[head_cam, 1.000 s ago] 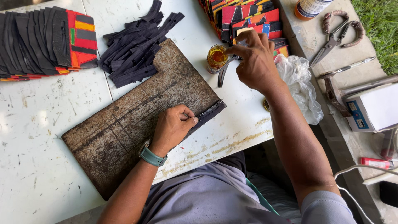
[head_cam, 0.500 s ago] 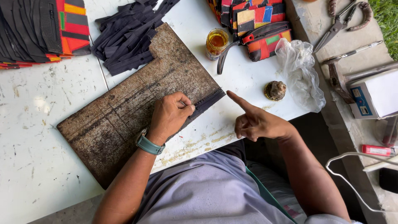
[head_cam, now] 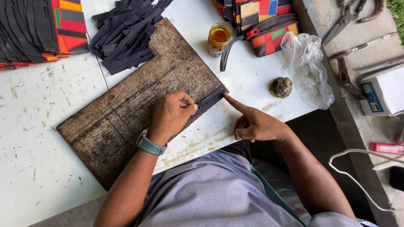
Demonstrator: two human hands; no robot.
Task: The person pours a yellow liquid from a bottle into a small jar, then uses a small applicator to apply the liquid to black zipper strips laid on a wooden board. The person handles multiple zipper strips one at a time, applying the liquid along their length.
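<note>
my left hand [head_cam: 171,114] rests on the worn brown board [head_cam: 126,105], fingers curled together and pinching the near end of a black zipper strip [head_cam: 210,98] against it. the strip lies along the board's right edge, running up to the board's corner. my right hand [head_cam: 256,124] sits just beside it over the white table [head_cam: 42,126], index finger stretched out with its tip touching the far end of the strip at that corner; the other fingers are folded in, holding nothing. a teal watch [head_cam: 150,145] sits on my left wrist.

past the board's far edge lies a loose heap of black strips [head_cam: 126,33], partly overlapping the board. at the top left corner is a stack of black and bright patchwork pieces [head_cam: 42,29]. near the board's top right corner stands 1 small jar of amber liquid [head_cam: 219,38], and just beside it a colourful patchwork pouch with a dark strap [head_cam: 265,25]. a crumpled clear plastic bag [head_cam: 307,67] lies to the right of that, with a small brownish lump [head_cam: 280,87] touching its near side. on the concrete ledge further right are pliers [head_cam: 349,17], a pen [head_cam: 370,41] and a white and blue box [head_cam: 383,90].
</note>
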